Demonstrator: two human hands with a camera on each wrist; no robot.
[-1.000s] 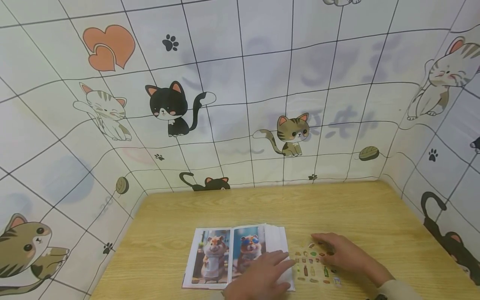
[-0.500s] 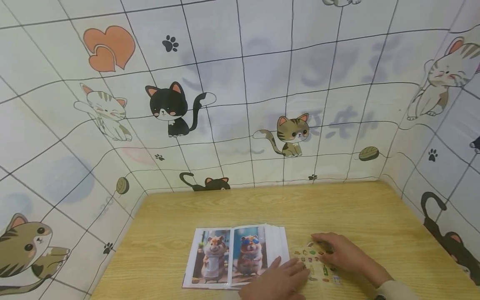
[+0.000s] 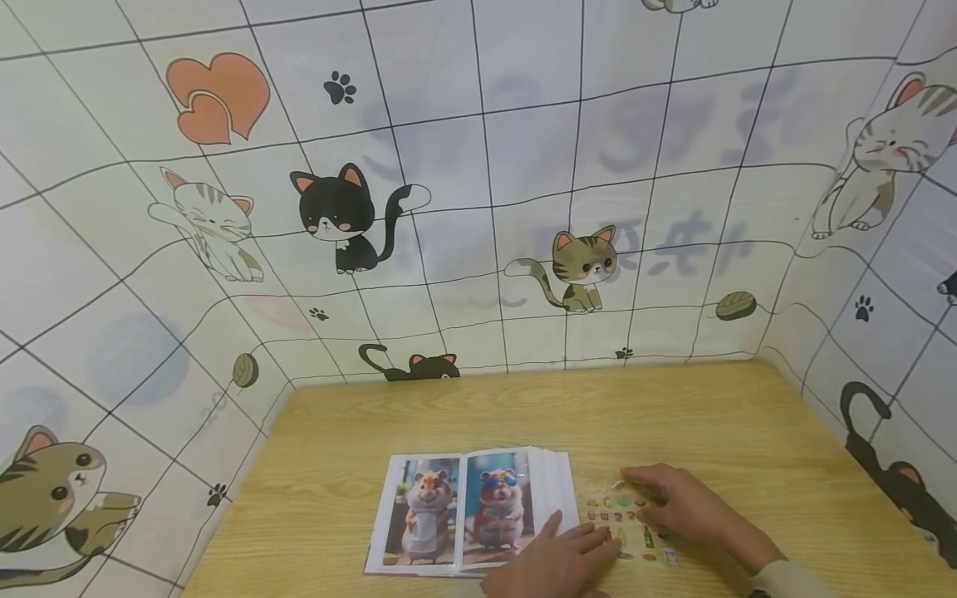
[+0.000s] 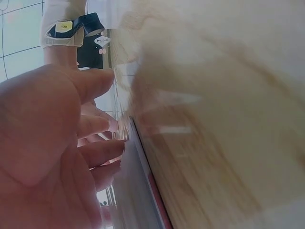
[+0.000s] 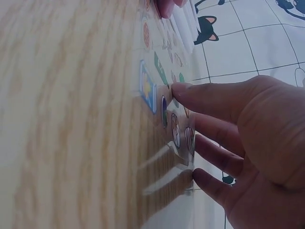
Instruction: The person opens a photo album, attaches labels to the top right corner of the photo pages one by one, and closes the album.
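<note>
On the table lies an open photo album (image 3: 549, 490), each visible page showing a picture of a hamster. Beside its right edge is a clear sticker sheet (image 3: 623, 502) printed with small food and bottle stickers. My left hand (image 3: 555, 563) reaches over the album's lower right corner, its fingertips resting on the left part of the sheet and covering some stickers. The thumb and fingertips of my right hand (image 3: 688, 508) touch the sheet's right side. In the right wrist view, that thumb presses near a blue rectangular sticker (image 5: 148, 87), with the fingers spread beyond it.
The wood-grain table (image 3: 449, 415) extends behind and to both sides of the album. Walls covered with a cat-patterned sheet (image 3: 441, 166) enclose it at the back, left and right.
My left hand has slid right, off the right-hand hamster picture and onto the sheet's left part. The right hand stays in place at the sheet's right side.
</note>
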